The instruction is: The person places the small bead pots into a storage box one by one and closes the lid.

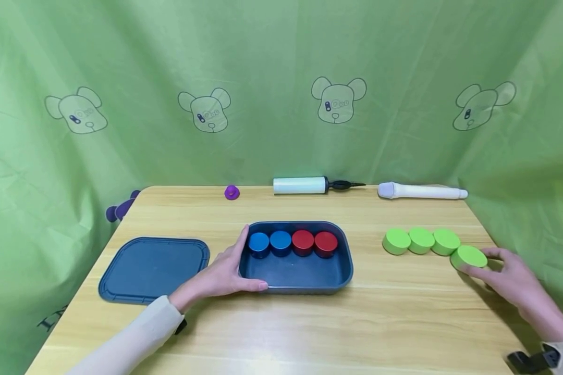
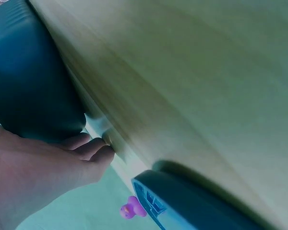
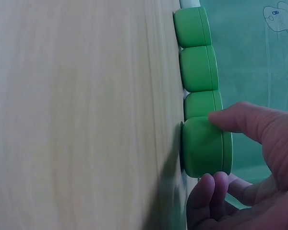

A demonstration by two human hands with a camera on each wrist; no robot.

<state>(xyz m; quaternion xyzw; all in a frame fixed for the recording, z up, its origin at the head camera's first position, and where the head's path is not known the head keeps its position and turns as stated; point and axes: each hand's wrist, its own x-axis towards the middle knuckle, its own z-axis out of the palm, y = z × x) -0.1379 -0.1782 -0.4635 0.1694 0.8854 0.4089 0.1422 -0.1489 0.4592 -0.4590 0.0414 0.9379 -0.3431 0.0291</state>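
Observation:
A dark blue plastic box (image 1: 297,273) holds two blue round tins (image 1: 280,242) and two red round tins (image 1: 303,242) in a row along its back wall. My left hand (image 1: 225,268) grips the box's left end, thumb along the front wall and fingers at the left side. On the right stand several lime-green round tins (image 1: 421,240) in a slanting line. With thumb and fingers on either side, my right hand (image 1: 509,273) pinches the nearest green tin (image 3: 201,146), which stands close against its neighbour.
Left of the box lies a flat dark blue lid (image 1: 155,268). Along the table's back edge are a small purple rubber duck (image 1: 232,192), a pale hand pump (image 1: 300,185) with a black nozzle, and a white microphone (image 1: 422,191). A green curtain (image 1: 272,146) hangs behind.

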